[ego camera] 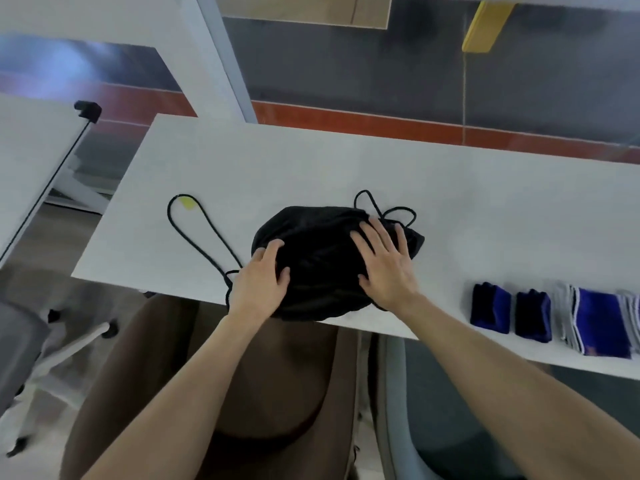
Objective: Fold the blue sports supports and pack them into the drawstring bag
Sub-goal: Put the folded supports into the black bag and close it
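Note:
A black drawstring bag (318,251) lies bunched on the white table (346,168), its near edge hanging over the table's front. My left hand (259,282) rests on the bag's left side with fingers curved over the fabric. Flat on the bag's right side lies my right hand (384,265), fingers spread. Black cords (194,233) loop out to the left and behind the bag. Two small folded blue supports (490,308) (533,317) sit at the right near the front edge. Beside them lies a larger blue and grey support (602,323).
A small yellow sticker (188,202) sits inside the left cord loop. Another white table with a black clamp (87,110) stands to the left. A grey chair (433,410) is below the table at right, a chair base at lower left.

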{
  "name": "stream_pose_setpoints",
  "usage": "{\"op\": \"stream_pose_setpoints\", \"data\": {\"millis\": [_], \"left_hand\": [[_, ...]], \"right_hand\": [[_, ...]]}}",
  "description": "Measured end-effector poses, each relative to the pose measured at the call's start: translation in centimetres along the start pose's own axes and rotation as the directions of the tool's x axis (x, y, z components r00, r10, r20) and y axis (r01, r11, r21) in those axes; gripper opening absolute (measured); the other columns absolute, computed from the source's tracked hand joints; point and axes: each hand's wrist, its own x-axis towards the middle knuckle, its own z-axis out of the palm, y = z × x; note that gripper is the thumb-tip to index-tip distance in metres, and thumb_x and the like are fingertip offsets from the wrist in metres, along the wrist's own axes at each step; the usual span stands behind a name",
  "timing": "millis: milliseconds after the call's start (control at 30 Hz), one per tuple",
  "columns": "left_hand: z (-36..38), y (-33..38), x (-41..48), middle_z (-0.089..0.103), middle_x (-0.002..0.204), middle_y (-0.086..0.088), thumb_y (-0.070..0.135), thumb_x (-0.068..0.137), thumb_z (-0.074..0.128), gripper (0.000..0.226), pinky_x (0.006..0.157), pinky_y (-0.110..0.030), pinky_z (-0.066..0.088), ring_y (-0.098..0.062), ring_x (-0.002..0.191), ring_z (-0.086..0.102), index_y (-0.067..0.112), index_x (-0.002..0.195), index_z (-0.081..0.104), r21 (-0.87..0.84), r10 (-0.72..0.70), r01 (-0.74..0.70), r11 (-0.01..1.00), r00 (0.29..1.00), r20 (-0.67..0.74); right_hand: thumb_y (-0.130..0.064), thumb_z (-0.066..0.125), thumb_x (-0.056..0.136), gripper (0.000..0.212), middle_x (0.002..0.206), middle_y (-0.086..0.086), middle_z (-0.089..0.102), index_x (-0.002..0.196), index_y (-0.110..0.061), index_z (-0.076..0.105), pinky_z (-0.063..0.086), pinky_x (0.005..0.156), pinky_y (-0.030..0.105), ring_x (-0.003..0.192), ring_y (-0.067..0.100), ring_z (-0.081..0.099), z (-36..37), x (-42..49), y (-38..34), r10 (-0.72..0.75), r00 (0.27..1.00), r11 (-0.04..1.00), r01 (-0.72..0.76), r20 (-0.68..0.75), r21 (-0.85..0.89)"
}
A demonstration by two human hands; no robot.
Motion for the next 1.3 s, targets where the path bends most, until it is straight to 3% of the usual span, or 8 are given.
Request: {"op": "stream_pose_setpoints", "data": {"millis": [167, 267, 333, 500, 600, 733, 833, 1300], "left_hand": [[-1.9, 1.4, 2.9, 0.08, 0.098, 0.006, 0.033, 0.105, 0.067, 0.017, 0.076, -0.041, 0.065, -0.007, 0.077, 0.08, 0.031, 0.121, 0.071, -0.536, -0.31, 0.317, 0.782, 0.945, 0.107], [-2.0, 1.0, 3.5, 0.071, 0.106, 0.012, 0.042, 0.098, 0.07, 0.012, 0.107, -0.046, 0.051, -0.016, 0.102, 0.071, 0.037, 0.108, 0.075, -0.062, -0.082, 0.072, 0.996, 0.979, -0.185], [-1.2, 0.8, 3.6, 0.061, 0.127, -0.001, 0.049, 0.091, 0.077, 0.029, 0.122, -0.056, 0.037, -0.03, 0.126, 0.059, 0.031, 0.114, 0.075, 0.16, 0.062, -0.013, 0.987, 0.95, -0.307], [0.7, 1.5, 3.4, 0.021, 0.17, -0.013, 0.081, 0.075, 0.08, 0.111, 0.111, -0.065, 0.05, -0.043, 0.155, 0.035, 0.044, 0.167, 0.028, 0.101, -0.299, 0.283, 0.954, 0.922, 0.248], [2.4, 1.5, 3.0, 0.035, 0.16, -0.015, 0.077, 0.07, 0.087, 0.129, 0.108, -0.062, 0.052, -0.044, 0.144, 0.046, 0.047, 0.17, 0.013, 0.15, -0.329, 0.296, 0.943, 0.896, 0.298], [3.2, 1.5, 3.3, 0.062, 0.141, -0.003, 0.037, 0.085, 0.093, 0.086, 0.107, -0.049, 0.057, -0.034, 0.129, 0.066, 0.04, 0.158, 0.046, -0.413, -0.362, 0.43, 0.803, 0.902, 0.235], [3.1, 3.0, 3.5, 0.068, 0.134, 0.008, 0.021, 0.094, 0.086, 0.062, 0.113, -0.048, 0.056, -0.022, 0.127, 0.066, 0.04, 0.147, 0.062, -0.625, -0.353, 0.405, 0.667, 0.911, 0.214], [5.0, 24.9, 10.7, 0.069, 0.143, 0.01, 0.026, 0.086, 0.092, 0.069, 0.118, -0.045, 0.054, -0.018, 0.132, 0.066, 0.038, 0.148, 0.064, -0.645, -0.004, 0.068, 0.761, 0.995, 0.1]], "right_hand": [[-0.045, 0.086, 0.082, 0.115, 0.178, 0.019, 0.01, 0.172, -0.026, 0.017, 0.039, 0.124, 0.06, 0.164, 0.043, 0.019, 1.2, -2.7, -0.8, 0.434, 0.895, 0.849, -0.445, 0.102, 0.286], [-0.056, 0.078, 0.084, 0.089, 0.178, 0.017, 0.007, 0.16, -0.029, 0.042, 0.038, 0.122, 0.059, 0.163, 0.042, 0.018, 1.4, -2.3, -0.7, 0.42, 0.859, 0.835, -0.492, 0.291, 0.247], [-0.073, 0.07, 0.081, 0.082, 0.179, 0.017, 0.011, 0.147, -0.026, 0.058, 0.026, 0.127, 0.062, 0.166, 0.04, 0.01, 1.2, -1.6, -0.8, 0.433, 0.868, 0.858, -0.48, 0.244, 0.181], [-0.094, 0.059, 0.069, 0.115, 0.179, 0.014, 0.01, 0.165, -0.037, 0.027, 0.035, 0.123, 0.065, 0.166, 0.04, 0.009, -0.1, 1.2, 0.4, 0.575, 0.782, 0.699, -0.622, 0.24, 0.353], [-0.078, 0.073, 0.07, 0.113, 0.165, 0.018, 0.027, 0.165, -0.043, 0.023, 0.047, 0.115, 0.056, 0.152, 0.047, 0.031, 0.0, 2.6, 1.9, 0.51, 0.757, 0.729, -0.632, 0.407, 0.262], [-0.031, 0.075, 0.086, 0.059, 0.125, 0.006, 0.049, 0.141, -0.026, 0.057, 0.05, 0.098, 0.038, 0.121, 0.035, 0.06, -1.1, 3.2, 3.2, 0.43, 0.814, 0.668, -0.578, 0.391, 0.469], [-0.029, 0.075, 0.085, 0.041, 0.114, 0.004, 0.062, 0.124, -0.023, 0.066, 0.052, 0.089, 0.034, 0.11, 0.029, 0.064, -2.6, 3.0, 5.0, 0.479, 0.813, 0.591, -0.577, 0.33, 0.563], [-0.03, 0.081, 0.088, 0.04, 0.114, 0.005, 0.079, 0.126, -0.019, 0.073, 0.047, 0.085, 0.029, 0.111, 0.029, 0.072, -9.5, -2.6, 24.1, 0.703, 0.699, 0.43, -0.562, 0.128, 0.707]]}}
